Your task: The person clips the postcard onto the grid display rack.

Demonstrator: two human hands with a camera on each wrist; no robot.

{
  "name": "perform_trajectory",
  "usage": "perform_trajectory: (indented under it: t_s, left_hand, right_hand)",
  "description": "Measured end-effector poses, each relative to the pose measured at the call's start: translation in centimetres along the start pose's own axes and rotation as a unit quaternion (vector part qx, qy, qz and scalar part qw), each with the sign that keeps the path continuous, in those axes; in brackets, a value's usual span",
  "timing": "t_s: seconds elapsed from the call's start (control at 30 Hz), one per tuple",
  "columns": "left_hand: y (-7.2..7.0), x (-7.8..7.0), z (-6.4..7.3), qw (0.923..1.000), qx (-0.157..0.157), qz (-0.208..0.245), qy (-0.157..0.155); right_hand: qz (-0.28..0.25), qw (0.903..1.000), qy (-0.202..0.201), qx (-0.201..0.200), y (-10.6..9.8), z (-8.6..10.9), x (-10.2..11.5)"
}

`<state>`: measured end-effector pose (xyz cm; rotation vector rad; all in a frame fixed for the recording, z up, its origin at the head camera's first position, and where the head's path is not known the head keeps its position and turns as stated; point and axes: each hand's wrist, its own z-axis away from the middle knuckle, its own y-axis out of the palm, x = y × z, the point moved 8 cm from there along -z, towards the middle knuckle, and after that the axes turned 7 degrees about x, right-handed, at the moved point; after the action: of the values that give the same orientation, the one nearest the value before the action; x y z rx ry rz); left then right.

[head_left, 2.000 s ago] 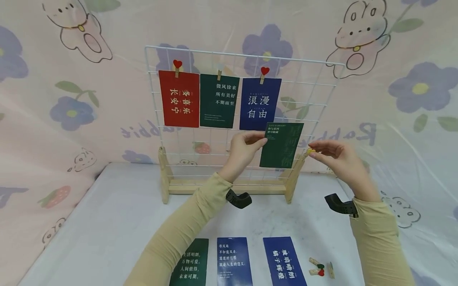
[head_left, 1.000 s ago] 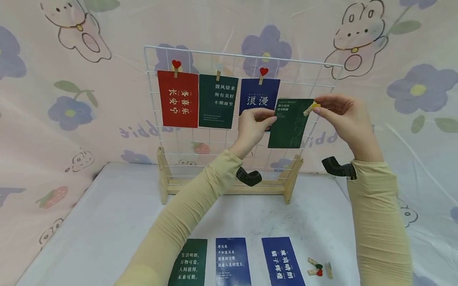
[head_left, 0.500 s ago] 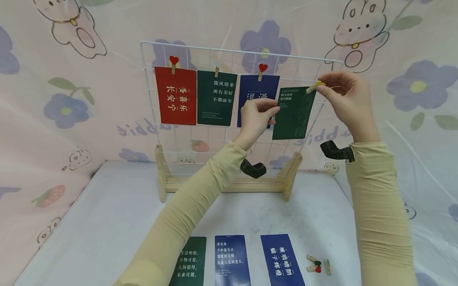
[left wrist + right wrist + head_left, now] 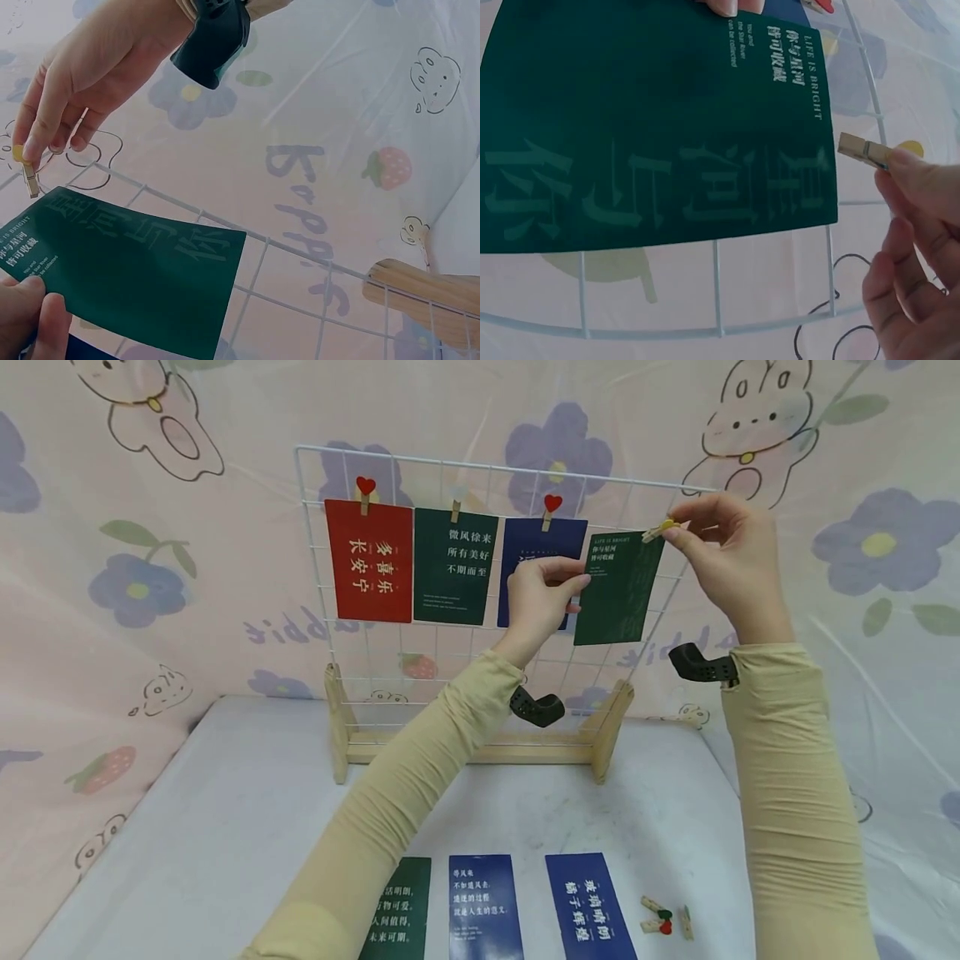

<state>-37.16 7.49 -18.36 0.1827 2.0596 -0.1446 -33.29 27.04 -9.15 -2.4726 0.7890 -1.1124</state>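
Rabbit-print backdrop point(image 4: 52, 660), white table point(image 4: 247, 793), wire rack point(image 4: 495, 467) across the middle

Centred in the head view, the rack stands in a wooden base point(image 4: 540, 752) toward the far side of the table. From the left, a red card point(image 4: 367, 568) hangs under a red-heart clip point(image 4: 365, 487); beside it hangs a dark green card point(image 4: 453, 581) under a pale-topped clip point(image 4: 455, 513); then comes a blue card point(image 4: 545, 540) under a second heart clip point(image 4: 552, 504), its lower part mostly covered by your left hand point(image 4: 542, 597).

That hand pinches the left edge of the held green card point(image 4: 621, 593) between thumb and fingers. You have this card right of centre in the upper half of the frame, in front of the rack; whether it touches the wires cannot be told.

At upper right, your right hand point(image 4: 735, 560) pinches a yellow-topped clip point(image 4: 662, 531) between thumb and forefinger. Its nose points at the card's top edge near the right corner; the right wrist view shows a thin gap between them.

Along the bottom of the frame lie a lower green card point(image 4: 408, 914) partly hidden by your left sleeve point(image 4: 360, 827), a straight blue card point(image 4: 483, 906), a slanted blue card point(image 4: 592, 906) and three small wooden clips point(image 4: 651, 902).
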Motion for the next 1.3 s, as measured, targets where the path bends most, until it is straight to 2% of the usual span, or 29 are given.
perform_trajectory:
  t_s: [0.23,0.37,0.63,0.97,1.3]
  left_hand:
    - [-0.2,-0.6,0.2,0.9974,-0.020,-0.069,0.013]
    - [-0.1,-0.9,0.3,0.9953,-0.029,-0.092,0.015]
    - [-0.1,-1.3,0.4,0.9941,-0.045,-0.096,0.024]
    - [0.0,-1.2,0.2,0.9933,-0.045,-0.106,0.012]
    - [-0.1,-1.4,0.1,0.9906,-0.063,-0.121,0.018]
  right_hand:
    - [0.027,0.9995,-0.005,-0.013,-0.1,-0.5,0.3]
    - [0.039,0.9991,-0.015,-0.008,0.1,-0.8,0.5]
    - [0.047,0.9981,-0.041,0.000,0.6,-1.3,0.9]
    - [0.059,0.9976,-0.035,0.001,0.8,-1.6,1.0]
    - [0.091,0.9955,-0.019,0.019,1.3,-2.2,1.3]
